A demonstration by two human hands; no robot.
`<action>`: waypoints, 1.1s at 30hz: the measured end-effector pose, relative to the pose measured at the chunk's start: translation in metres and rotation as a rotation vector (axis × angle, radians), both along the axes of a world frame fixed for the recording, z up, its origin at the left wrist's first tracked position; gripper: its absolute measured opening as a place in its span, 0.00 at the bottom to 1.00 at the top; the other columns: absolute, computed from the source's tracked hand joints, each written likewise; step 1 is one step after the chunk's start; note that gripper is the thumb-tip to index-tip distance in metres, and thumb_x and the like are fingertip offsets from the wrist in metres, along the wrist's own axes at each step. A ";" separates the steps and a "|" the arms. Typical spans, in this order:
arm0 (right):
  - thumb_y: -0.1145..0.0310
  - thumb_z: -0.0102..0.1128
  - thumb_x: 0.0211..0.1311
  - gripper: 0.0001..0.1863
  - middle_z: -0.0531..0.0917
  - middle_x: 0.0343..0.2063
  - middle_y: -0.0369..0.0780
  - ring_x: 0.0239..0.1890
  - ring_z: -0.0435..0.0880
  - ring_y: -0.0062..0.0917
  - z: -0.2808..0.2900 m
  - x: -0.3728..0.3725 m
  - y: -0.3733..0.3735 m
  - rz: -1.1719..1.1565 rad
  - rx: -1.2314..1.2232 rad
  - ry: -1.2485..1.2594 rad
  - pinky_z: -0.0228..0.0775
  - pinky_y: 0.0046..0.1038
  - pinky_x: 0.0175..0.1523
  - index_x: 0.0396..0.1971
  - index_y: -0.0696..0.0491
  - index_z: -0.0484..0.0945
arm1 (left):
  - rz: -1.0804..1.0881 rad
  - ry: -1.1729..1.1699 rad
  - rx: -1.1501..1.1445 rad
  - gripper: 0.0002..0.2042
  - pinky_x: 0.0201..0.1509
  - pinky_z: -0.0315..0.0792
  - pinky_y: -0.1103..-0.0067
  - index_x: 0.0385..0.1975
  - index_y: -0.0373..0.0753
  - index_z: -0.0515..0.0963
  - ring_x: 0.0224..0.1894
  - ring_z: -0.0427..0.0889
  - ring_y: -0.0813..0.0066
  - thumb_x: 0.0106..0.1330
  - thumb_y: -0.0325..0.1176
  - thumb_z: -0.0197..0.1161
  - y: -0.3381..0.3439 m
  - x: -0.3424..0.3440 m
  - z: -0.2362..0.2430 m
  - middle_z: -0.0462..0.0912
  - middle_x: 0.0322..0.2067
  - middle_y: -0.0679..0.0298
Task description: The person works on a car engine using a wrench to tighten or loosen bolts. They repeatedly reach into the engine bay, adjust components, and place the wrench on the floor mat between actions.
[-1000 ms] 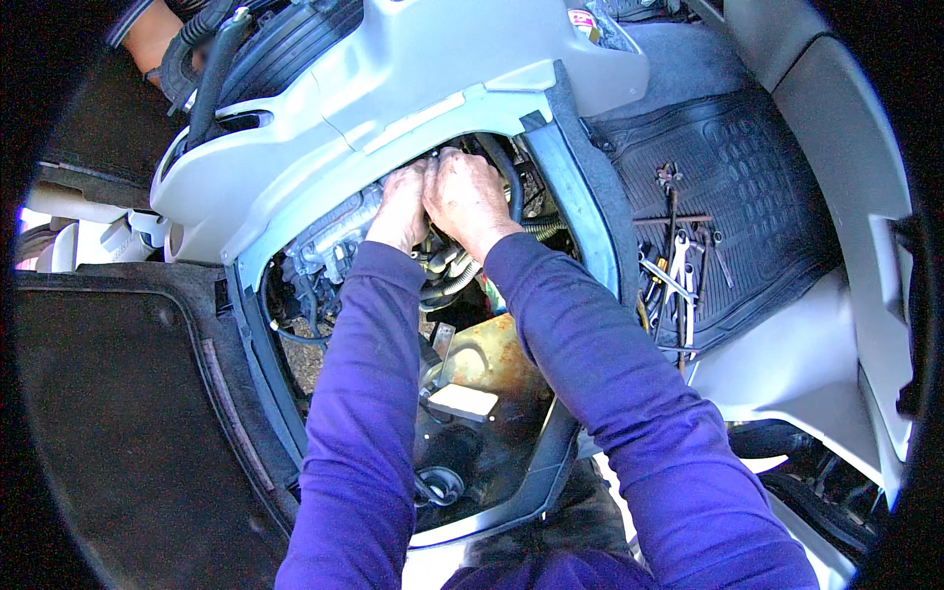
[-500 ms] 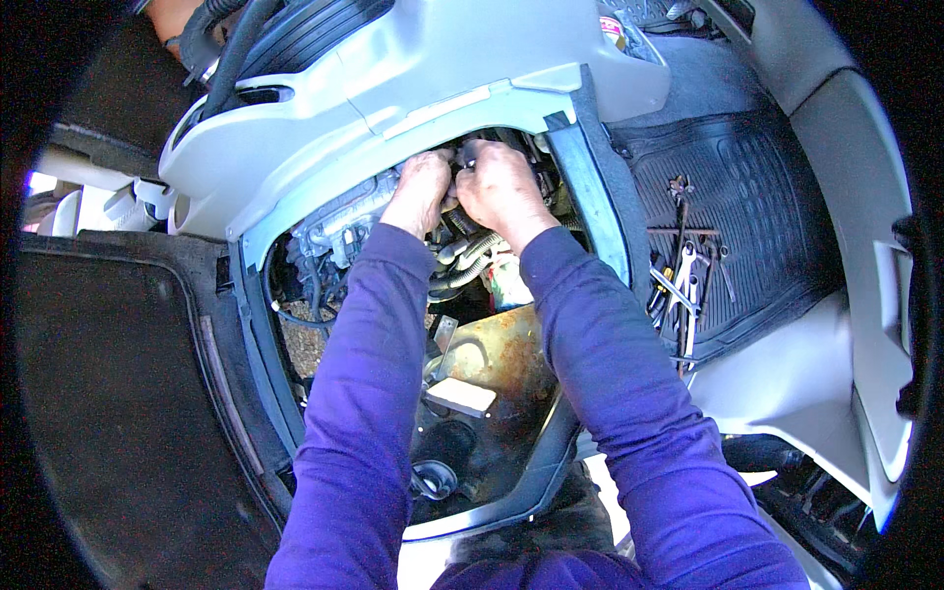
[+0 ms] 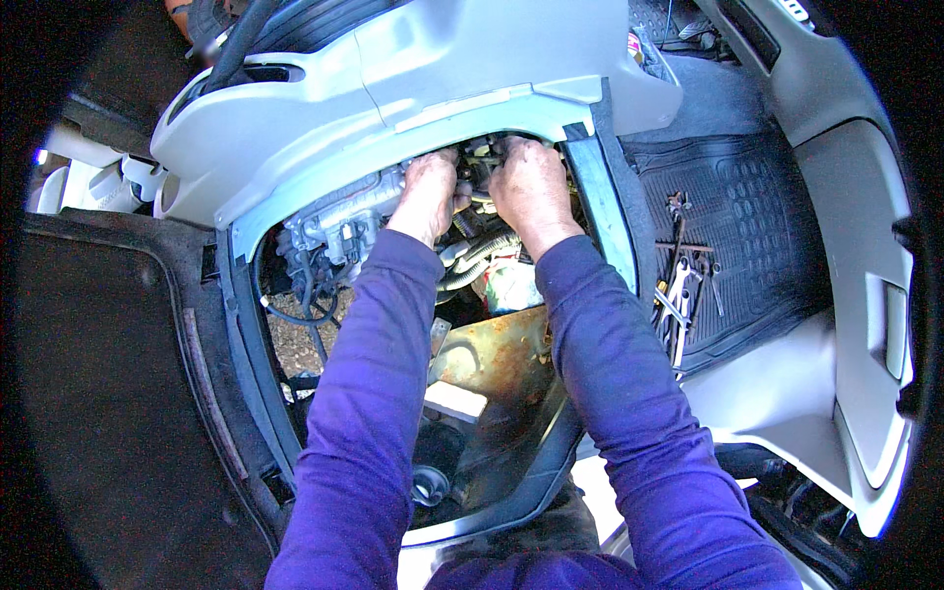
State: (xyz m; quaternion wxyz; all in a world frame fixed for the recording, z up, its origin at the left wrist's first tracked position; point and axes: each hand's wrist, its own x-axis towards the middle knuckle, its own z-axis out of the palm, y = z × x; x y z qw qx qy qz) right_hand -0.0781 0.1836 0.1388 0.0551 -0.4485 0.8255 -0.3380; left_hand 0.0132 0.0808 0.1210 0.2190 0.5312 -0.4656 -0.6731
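Both my arms, in purple sleeves, reach down into an open engine bay (image 3: 575,192) in a vehicle floor. My left hand (image 3: 431,192) is at the bay's far edge beside a grey metal engine part (image 3: 349,208); its fingers are curled, and what they grip is hidden. To its right, my right hand (image 3: 533,187) is closed among hoses and fittings, its fingertips out of sight below the edge. A small gap with cables shows between the hands. Ribbed hoses (image 3: 482,258) run just below them, above a white container (image 3: 511,285) with green and red marks.
On the right, several wrenches (image 3: 678,290) and other hand tools lie on a black rubber floor mat (image 3: 757,226). Nearer me in the bay are a rusty metal plate (image 3: 501,344), a white rectangular piece (image 3: 455,400) and a dark cylinder (image 3: 431,482). A grey console (image 3: 462,59) borders the far side.
My hands, close together before, are now apart. The right has moved to the right, baring fittings between them. The whole view has shifted slightly.
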 end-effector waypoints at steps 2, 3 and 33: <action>0.74 0.62 0.48 0.08 0.84 0.28 0.55 0.35 0.85 0.48 -0.001 0.000 -0.001 -0.018 0.032 0.038 0.79 0.45 0.44 0.29 0.61 0.81 | -0.045 0.060 0.062 0.12 0.27 0.73 0.72 0.42 0.39 0.73 0.25 0.74 0.71 0.73 0.41 0.51 -0.001 -0.004 0.002 0.74 0.31 0.61; 0.74 0.61 0.49 0.08 0.84 0.29 0.55 0.34 0.86 0.48 -0.001 0.001 -0.001 -0.015 0.038 0.044 0.79 0.45 0.44 0.29 0.60 0.81 | -0.054 0.090 0.103 0.12 0.27 0.73 0.71 0.43 0.40 0.73 0.26 0.75 0.71 0.73 0.42 0.50 -0.001 -0.005 0.003 0.75 0.32 0.61; 0.68 0.56 0.63 0.11 0.87 0.40 0.48 0.45 0.88 0.39 0.017 0.012 0.002 -0.017 0.472 -0.097 0.81 0.38 0.48 0.38 0.54 0.86 | -0.097 -0.025 0.008 0.09 0.21 0.70 0.76 0.42 0.38 0.73 0.21 0.73 0.72 0.72 0.36 0.51 -0.008 -0.013 -0.011 0.73 0.28 0.62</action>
